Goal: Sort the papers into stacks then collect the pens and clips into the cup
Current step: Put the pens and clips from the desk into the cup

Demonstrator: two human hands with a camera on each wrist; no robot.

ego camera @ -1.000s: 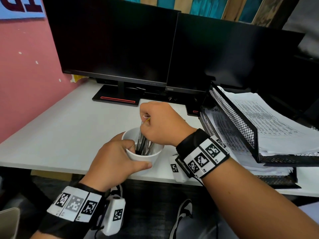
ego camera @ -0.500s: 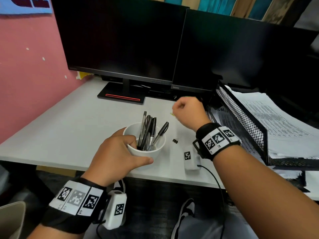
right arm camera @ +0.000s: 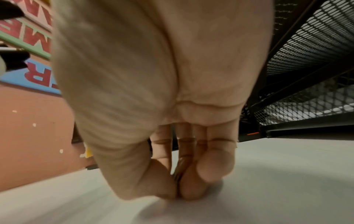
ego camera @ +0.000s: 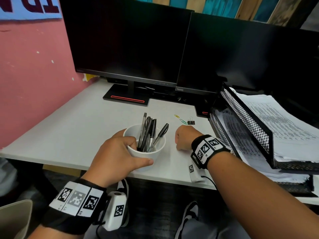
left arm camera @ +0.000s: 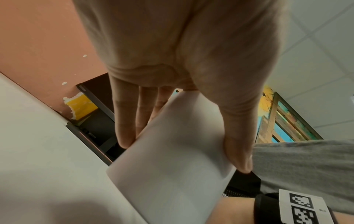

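Observation:
My left hand (ego camera: 138, 152) grips the white cup (ego camera: 148, 155) near the desk's front edge, thumb on the near wall and fingers over the far rim. Several black pens (ego camera: 148, 133) stand in it. In the left wrist view the left hand (left arm camera: 182, 151) wraps the cup (left arm camera: 172, 181). Just right of the cup, my right hand (ego camera: 179, 144) is curled down on the desk. In the right wrist view the right hand (right arm camera: 177, 191) pinches a small dark binder clip (right arm camera: 178, 171) between thumb and fingertips. Farther back lie a yellow paper clip (ego camera: 176, 116), a green paper clip (ego camera: 183, 121) and a black binder clip (ego camera: 191, 121).
A black mesh paper tray (ego camera: 245, 121) with stacked printed papers (ego camera: 284, 126) stands at the right, close to my right wrist. Two dark monitors (ego camera: 129, 40) line the back of the white desk (ego camera: 69, 135). A pink wall closes the left side.
My right hand left the cup, reached toward the far clips, then came back down right of the cup onto the small binder clip. The left hand kept hold of the cup.

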